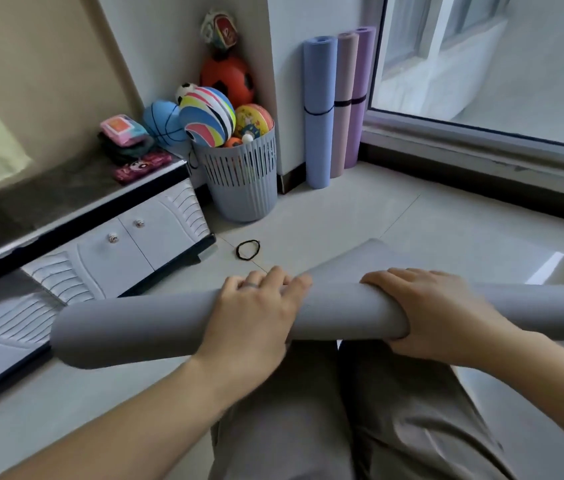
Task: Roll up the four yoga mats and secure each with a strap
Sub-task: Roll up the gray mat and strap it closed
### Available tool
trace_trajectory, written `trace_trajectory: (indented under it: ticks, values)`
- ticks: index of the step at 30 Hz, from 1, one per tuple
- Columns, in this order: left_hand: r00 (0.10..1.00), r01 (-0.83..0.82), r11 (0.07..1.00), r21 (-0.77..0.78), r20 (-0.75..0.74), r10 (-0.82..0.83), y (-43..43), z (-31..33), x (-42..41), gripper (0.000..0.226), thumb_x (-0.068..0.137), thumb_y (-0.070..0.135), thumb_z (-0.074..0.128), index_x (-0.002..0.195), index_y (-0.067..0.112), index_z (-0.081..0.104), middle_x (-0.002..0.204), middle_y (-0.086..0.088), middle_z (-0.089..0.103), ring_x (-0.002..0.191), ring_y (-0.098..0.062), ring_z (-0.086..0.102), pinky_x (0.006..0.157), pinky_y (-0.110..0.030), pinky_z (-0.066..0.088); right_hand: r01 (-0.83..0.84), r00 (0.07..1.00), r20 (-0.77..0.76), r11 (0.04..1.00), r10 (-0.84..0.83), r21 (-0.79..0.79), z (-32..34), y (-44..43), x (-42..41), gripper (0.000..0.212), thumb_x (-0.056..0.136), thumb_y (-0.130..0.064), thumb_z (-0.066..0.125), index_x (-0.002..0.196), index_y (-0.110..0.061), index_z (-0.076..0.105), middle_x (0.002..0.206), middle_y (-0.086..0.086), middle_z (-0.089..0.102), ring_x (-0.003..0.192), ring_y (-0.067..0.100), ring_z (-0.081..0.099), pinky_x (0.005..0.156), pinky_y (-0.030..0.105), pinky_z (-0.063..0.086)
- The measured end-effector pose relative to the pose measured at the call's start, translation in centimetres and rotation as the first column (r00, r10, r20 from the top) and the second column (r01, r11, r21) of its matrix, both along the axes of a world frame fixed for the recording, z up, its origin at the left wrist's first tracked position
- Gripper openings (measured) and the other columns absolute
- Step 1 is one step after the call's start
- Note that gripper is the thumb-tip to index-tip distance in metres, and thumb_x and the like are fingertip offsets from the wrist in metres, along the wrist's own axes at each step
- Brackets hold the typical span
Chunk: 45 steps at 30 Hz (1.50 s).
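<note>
Matt foam grey mat (142, 327), glossy tiled floor (360, 216) (slatted plastic basket (242, 178))

Right hand (436, 313) fingers curled under grey mat (156, 327) (hidden)

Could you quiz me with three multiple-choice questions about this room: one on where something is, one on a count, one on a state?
1. Where is the loose black strap?
A. on the floor
B. in the basket
C. around the grey mat

2. How many rolled mats stand in the corner?
A. one
B. three
C. five

3. The grey mat is:
A. flat
B. nearly rolled
C. strapped

Answers: 1 A, it lies on the tiles by the cabinet. 2 B, blue, pink, purple. 3 B, a short flap remains beyond both hands.
</note>
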<state>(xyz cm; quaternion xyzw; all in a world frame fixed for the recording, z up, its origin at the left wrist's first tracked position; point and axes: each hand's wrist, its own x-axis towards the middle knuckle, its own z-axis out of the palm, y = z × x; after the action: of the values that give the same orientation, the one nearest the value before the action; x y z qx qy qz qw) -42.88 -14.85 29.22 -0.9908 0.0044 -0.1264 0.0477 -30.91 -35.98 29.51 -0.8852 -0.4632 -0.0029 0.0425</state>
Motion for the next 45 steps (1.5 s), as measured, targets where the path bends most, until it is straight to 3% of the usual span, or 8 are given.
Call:
trace_trajectory:
  ticks: [8,17,21,26,29,35,39,45]
  values:
    - [0.958,0.015,1.0,-0.013,-0.287,-0.018,-2.3,-1.2,-2.5,0.076,0.079,0.024,0.061,0.141,0.034,0.018,0.129,0.006,0.038,0.117,-0.019,0.045,0.093,-0.031,0.03,-0.047,0.977,-0.212,0.986,0.012,-0.158,-0.6,-1.5,-2.8,0.064,0.069,-0.048,0.06,0.128,-0.042,0.035,0.114,-0.019,0.054,0.099,0.007,0.055,0.078,0.025,0.046]
    - [0.984,0.144,0.989,-0.043,-0.099,-0.147,-2.5,-2.1,0.3,0.094,0.029,0.017,0.083,0.115,0.025,0.047,0.086,0.001,0.059,0.07,-0.023,0.062,0.059,-0.033,0.047,0.02,0.984,-0.169,0.972,-0.061,-0.235,1.5,-3.6,-1.9,0.054,0.067,-0.048,0.064,0.115,-0.036,0.042,0.093,-0.013,0.056,0.082,0.008,0.055,0.072,0.028,0.049]
    - [0.954,0.14,0.989,-0.047,-0.262,-0.147,-4.2,-2.8,0.6,0.081,0.057,0.022,0.076,0.128,0.032,0.039,0.105,0.003,0.054,0.093,-0.023,0.06,0.078,-0.036,0.043,0.064,0.954,-0.267,0.963,-0.137,-0.263,-1.0,-4.5,-2.1,0.067,0.067,-0.054,0.068,0.125,-0.037,0.039,0.113,-0.013,0.055,0.1,0.01,0.053,0.081,0.026,0.045]
    - [0.93,0.121,0.992,-0.038,-0.344,-0.127,-4.8,-3.7,1.0,0.07,0.078,0.029,0.06,0.137,0.036,0.023,0.123,0.006,0.043,0.115,-0.019,0.048,0.092,-0.032,0.035,0.086,0.996,0.018,0.98,-0.084,-0.177,-4.0,-4.6,-5.4,0.106,0.057,-0.061,0.073,0.145,-0.023,0.028,0.123,0.002,0.05,0.105,0.024,0.053,0.088,0.041,0.047]
    - [0.902,0.115,0.991,-0.071,-0.409,-0.134,-4.6,-4.4,1.4,0.072,0.076,0.033,0.061,0.138,0.035,0.023,0.124,0.005,0.045,0.116,-0.02,0.047,0.094,-0.033,0.037,0.088,0.993,0.082,0.992,-0.081,-0.088,-6.1,-3.9,-5.6,0.085,0.043,-0.046,0.078,0.12,-0.02,0.052,0.092,0.002,0.06,0.075,0.026,0.058,0.062,0.038,0.049]
    - [0.917,0.151,0.985,0.081,-0.384,-0.109,-4.6,-4.4,1.5,0.091,0.079,0.047,0.062,0.147,0.03,0.004,0.136,0.0,0.033,0.122,-0.022,0.041,0.102,-0.036,0.031,0.043,0.954,-0.282,0.974,-0.106,-0.223,-3.8,-2.0,-1.4,0.059,0.07,-0.041,0.068,0.122,-0.027,0.044,0.106,-0.002,0.059,0.093,0.021,0.058,0.074,0.032,0.045]
    - [0.947,0.109,0.993,0.036,-0.309,-0.092,-4.5,-4.6,2.3,0.085,0.077,0.043,0.065,0.144,0.034,0.014,0.13,0.005,0.043,0.119,-0.02,0.047,0.097,-0.032,0.033,-0.075,0.855,-0.501,0.922,-0.138,-0.381,-2.1,-0.1,1.2,0.062,0.068,-0.038,0.081,0.119,-0.02,0.05,0.106,-0.001,0.057,0.089,0.017,0.052,0.072,0.028,0.039]
    - [0.983,0.132,0.991,-0.008,-0.125,-0.132,-2.8,-2.1,3.1,0.093,0.037,0.039,0.086,0.118,0.03,0.041,0.087,0.002,0.063,0.075,-0.024,0.065,0.065,-0.036,0.049,-0.059,0.875,-0.469,0.936,-0.118,-0.346,2.4,0.1,2.5,0.053,0.066,-0.043,0.08,0.107,-0.021,0.053,0.093,-0.007,0.057,0.084,0.013,0.056,0.067,0.027,0.044]
